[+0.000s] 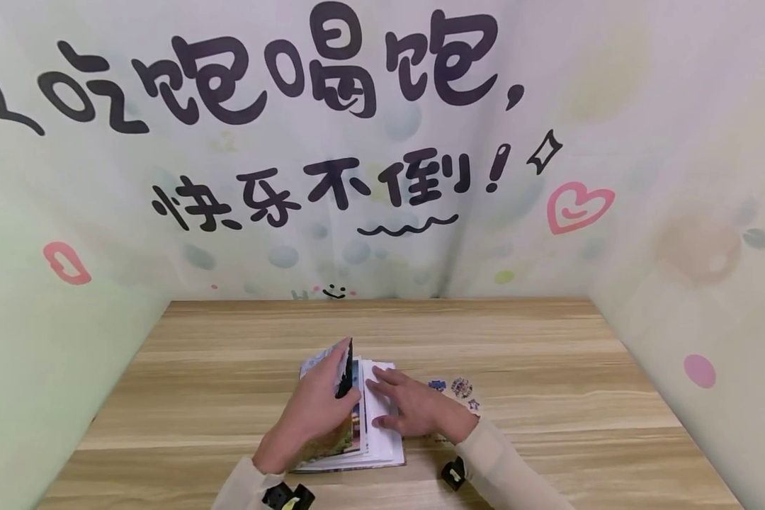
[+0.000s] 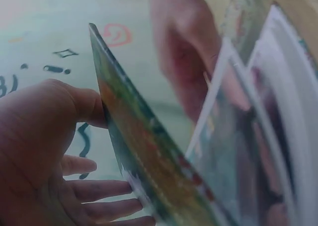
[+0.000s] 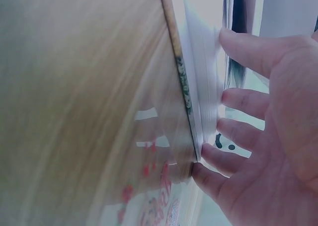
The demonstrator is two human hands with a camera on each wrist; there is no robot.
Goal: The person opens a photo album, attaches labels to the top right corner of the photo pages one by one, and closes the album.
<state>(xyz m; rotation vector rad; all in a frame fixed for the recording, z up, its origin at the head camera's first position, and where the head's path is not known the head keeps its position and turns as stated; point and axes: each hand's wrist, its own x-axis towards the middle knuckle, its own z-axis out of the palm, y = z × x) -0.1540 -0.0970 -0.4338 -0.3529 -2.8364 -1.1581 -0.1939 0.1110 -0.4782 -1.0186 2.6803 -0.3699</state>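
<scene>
A book point(image 1: 382, 453) with a colourful picture cover and white page edges lies partly opened near the table's front. My left hand point(image 1: 312, 404) is against its raised cover point(image 2: 144, 136), thumb and straight fingers touching near the cover's edge; some fingertips are hidden there. A picture page point(image 2: 218, 121) stands tilted beside the cover in the left wrist view. On the book's right side, my right hand point(image 1: 414, 407) rests with spread fingers on the white pages point(image 3: 201, 62). The right wrist view shows those fingertips along the page edges, not curled round them.
Right of the book, partly behind the right hand, lie small printed pieces like stickers: a blue one point(image 1: 436, 385), a round patterned one point(image 1: 462, 387) and a star point(image 1: 474, 404). The wooden table point(image 1: 548, 354) meets printed curtain-like walls point(image 1: 370, 255) at back and sides.
</scene>
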